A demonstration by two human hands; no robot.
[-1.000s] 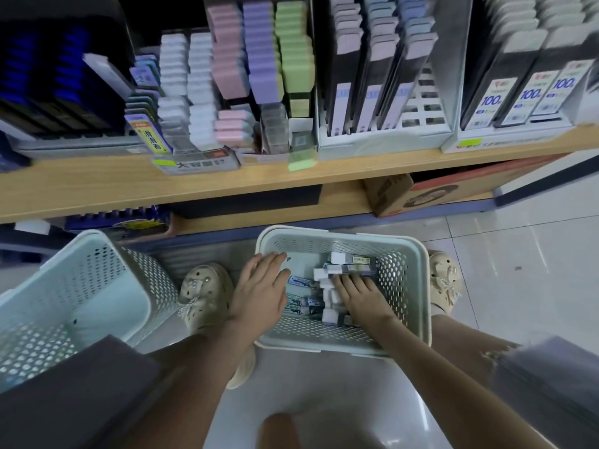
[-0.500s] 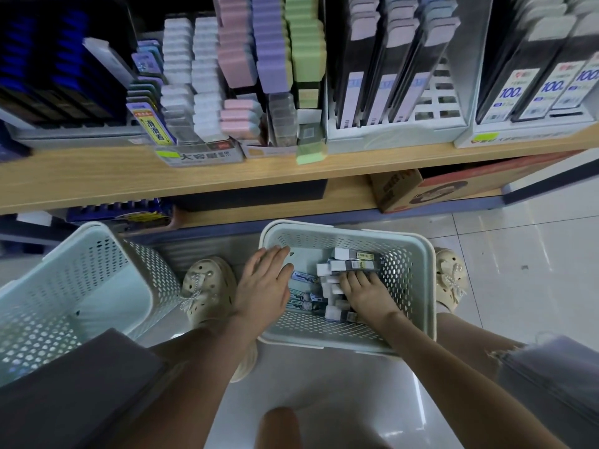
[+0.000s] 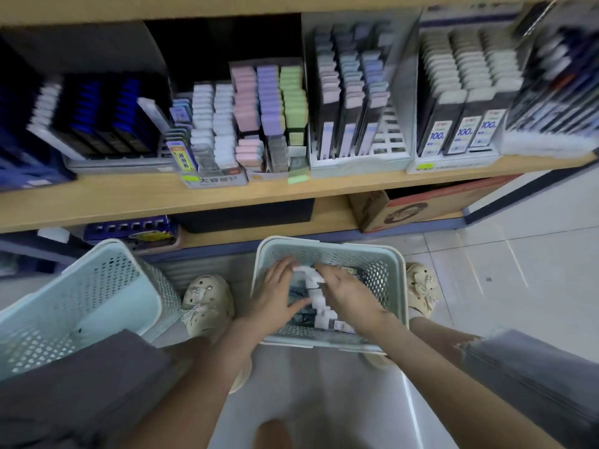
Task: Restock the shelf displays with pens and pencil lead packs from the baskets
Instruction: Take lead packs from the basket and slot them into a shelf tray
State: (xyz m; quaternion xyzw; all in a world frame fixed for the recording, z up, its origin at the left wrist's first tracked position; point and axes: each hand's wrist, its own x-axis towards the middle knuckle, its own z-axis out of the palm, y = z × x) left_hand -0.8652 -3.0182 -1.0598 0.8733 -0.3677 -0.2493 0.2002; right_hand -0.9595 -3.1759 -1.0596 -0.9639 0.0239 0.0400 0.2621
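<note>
nearest to you, at centre frame, both of your hands are down inside the pale green basket [image 3: 384,275] that stands on the floor between your feet. your left hand [image 3: 275,296] lies with its fingers fairly straight against the left side of a row of lead packs [image 3: 316,294], thumb spread toward the row's near end. your right hand [image 3: 348,296] meets the same row from the right, fingers bent over the white pack ends and gripping them; blur hides the finer detail. more packs lie loose on the basket floor under the row. a cream shoe [image 3: 209,303] sits just left of the basket and another [image 3: 421,285] just right. at lower left a second basket [image 3: 81,303] tilts on its side. beyond, a cardboard box [image 3: 405,210] sits low at centre right. above it runs the wooden shelf [image 3: 129,202], carrying pastel packs [image 3: 269,105] at centre, dark packs with "100" labels [image 3: 463,131] at upper right, and blue-and-black packs [image 3: 97,118] at upper left.
</note>
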